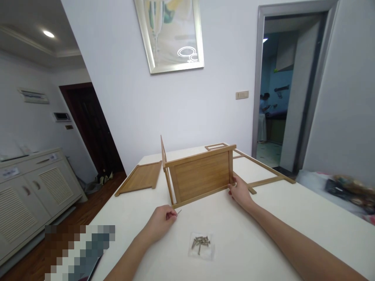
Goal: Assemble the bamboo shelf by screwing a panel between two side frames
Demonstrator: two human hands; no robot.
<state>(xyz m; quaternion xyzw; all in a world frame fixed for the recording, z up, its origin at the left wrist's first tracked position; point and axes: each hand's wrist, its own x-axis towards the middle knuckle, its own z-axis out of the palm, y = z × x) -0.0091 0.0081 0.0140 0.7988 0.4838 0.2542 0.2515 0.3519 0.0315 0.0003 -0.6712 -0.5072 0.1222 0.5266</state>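
A wooden panel (pixel 202 175) with a raised frame stands on its long edge on the table. At its left end a narrow wooden frame (pixel 167 179) stands upright, meeting it at a corner. My right hand (pixel 241 191) is closed around the panel's lower right corner. Pinched in my left hand (pixel 161 222), just in front of the lower left corner, is a thin metal piece (pixel 179 212); most of it is hidden by the fingers. Between my forearms lies a clear plastic bag (pixel 211 253) with several screws (pixel 200 242).
Another wooden panel (pixel 140 177) lies flat at the left. An open wooden frame (pixel 268 181) lies at the right, with a smaller frame (pixel 215 146) at the back. The white table (pixel 243 246) stands near a wall with a picture (pixel 175 35). A person (pixel 263 105) shows through the doorway.
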